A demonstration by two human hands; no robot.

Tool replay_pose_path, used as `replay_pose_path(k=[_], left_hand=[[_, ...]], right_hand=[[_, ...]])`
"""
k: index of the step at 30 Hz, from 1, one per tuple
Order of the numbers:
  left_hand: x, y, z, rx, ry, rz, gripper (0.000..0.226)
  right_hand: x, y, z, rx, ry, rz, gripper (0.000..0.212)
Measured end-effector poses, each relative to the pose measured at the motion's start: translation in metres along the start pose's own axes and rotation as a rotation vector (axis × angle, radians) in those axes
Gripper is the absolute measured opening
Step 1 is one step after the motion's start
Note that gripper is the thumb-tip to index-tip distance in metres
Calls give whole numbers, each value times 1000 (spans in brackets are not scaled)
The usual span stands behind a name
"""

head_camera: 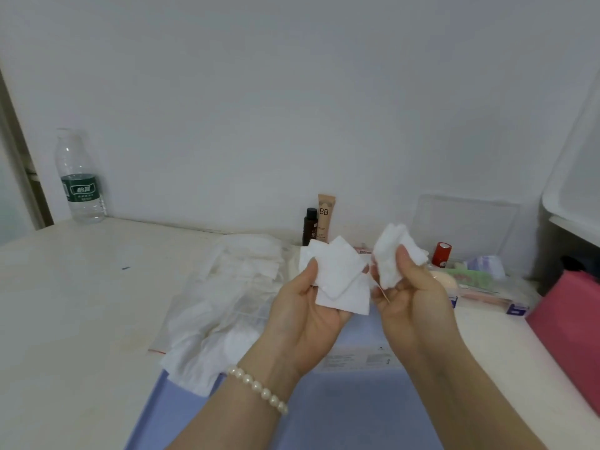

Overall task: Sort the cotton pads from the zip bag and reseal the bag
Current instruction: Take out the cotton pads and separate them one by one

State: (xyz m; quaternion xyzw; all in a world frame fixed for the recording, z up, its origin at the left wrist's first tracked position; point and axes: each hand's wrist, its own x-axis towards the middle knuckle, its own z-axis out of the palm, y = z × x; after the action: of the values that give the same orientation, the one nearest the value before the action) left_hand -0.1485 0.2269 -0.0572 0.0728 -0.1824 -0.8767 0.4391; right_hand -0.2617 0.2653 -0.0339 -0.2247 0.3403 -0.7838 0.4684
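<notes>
from the head view, the person's left hand (305,306) is raised over the desk, thumb and curled fingers pinching a few flat square white cotton pads (337,277) fanned out one over another. the right hand (409,287) is up just beside it, thumb pressed on a thicker, rumpled wad of white cotton pads (394,258) held against curled fingers. the two bunches are close but not touching, a narrow gap between them.

the clear plastic zip bag with a red strip at its mouth (207,306) lies flat on the pale desk (81,303), below and to the left of the hands, its long axis running from the near left edge away toward the wall. more white pads seem to lie in or on it; i can't tell which. the left hand is plainly the nearer to it, so i'd judge that hand best placed to go down to the bag, while the right keeps its wad clear. sorting looks midway, the sealing not yet done.
</notes>
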Motion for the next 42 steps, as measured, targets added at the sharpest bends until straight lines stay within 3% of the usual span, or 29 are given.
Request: replay_pose_path(k=[4, 9, 14, 28, 38, 42], left_hand=[[5, -6, -2, 32, 55, 87, 33], [5, -13, -1, 85, 31, 91, 38], [3, -21, 2, 71, 68, 62, 40], [3, -22, 2, 69, 69, 36, 53], [0, -21, 4, 102, 47, 51, 49], [1, -15, 3, 60, 68, 65, 51]], right_hand=[[-5, -3, 2, 1, 59, 133, 25], [-16, 15, 11, -148, 29, 46, 7], [-15, 23, 9, -179, 89, -11, 14], [-12, 27, 7, -222, 163, -71, 7], [-10, 23, 6, -279, 146, -23, 8], [-6, 21, 3, -232, 135, 89, 11]])
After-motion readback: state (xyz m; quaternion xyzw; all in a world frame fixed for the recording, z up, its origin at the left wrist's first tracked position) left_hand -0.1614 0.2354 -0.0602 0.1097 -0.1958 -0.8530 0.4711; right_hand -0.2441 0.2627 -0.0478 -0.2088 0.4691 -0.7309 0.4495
